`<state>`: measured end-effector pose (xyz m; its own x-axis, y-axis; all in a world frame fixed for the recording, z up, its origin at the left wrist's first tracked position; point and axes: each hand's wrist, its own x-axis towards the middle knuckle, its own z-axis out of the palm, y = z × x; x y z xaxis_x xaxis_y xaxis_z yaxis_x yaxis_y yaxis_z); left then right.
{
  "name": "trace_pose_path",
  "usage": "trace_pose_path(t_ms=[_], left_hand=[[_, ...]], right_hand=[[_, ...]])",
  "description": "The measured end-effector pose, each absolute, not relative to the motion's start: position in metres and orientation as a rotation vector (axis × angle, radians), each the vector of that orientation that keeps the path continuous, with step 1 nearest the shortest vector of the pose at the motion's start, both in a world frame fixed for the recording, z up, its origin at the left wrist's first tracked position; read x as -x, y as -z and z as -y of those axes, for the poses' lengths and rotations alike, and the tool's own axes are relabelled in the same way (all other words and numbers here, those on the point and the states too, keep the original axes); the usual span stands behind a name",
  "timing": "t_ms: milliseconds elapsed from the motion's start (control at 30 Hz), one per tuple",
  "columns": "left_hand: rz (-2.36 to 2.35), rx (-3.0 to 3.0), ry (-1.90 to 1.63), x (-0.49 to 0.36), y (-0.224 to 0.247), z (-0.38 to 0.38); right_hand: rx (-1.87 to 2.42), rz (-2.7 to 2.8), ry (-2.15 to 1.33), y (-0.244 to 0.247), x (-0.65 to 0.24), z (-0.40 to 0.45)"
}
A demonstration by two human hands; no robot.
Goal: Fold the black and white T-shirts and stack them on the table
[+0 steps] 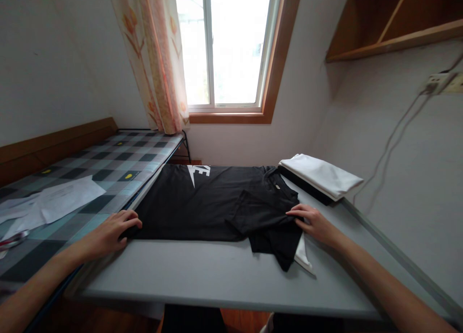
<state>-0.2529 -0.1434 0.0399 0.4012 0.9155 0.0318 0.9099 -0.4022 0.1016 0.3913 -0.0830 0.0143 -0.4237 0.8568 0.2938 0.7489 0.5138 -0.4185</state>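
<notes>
A black T-shirt (202, 202) with white lettering lies across the light grey table (202, 275), its collar toward the right and its sleeve folded over the body. At the shirt's left end, my left hand (121, 229) has its fingers curled around the hem. My right hand (309, 222) pinches the black fabric at the right end, near the shoulder. Beneath the sleeve, more black fabric and a white cloth corner (304, 256) stick out.
Folded white cloth (321, 176) rests on black cloth at the table's back right. A checked bed (126, 169) with papers (61, 202) adjoins the left side. The window (235, 48), a curtain (159, 58) and a wooden shelf (390, 48) are beyond. Cords hang on the right wall.
</notes>
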Motion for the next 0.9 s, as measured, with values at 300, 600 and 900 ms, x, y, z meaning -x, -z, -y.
trace_pose_path(t_ms=[300,600,900], left_hand=[[-1.760,-2.429,-0.321,0.257,-0.049,0.135],[-1.838,-1.841,-0.916,0.255,-0.057,0.095],[-1.933,-1.675,-1.128,0.223,-0.064,0.016]], right_hand=[[1.347,2.227,-0.427,-0.022,-0.391,0.082],[1.344,1.974,-0.411,-0.026,-0.386,0.059],[1.522,1.648,-0.459,-0.015,-0.373,-0.014]])
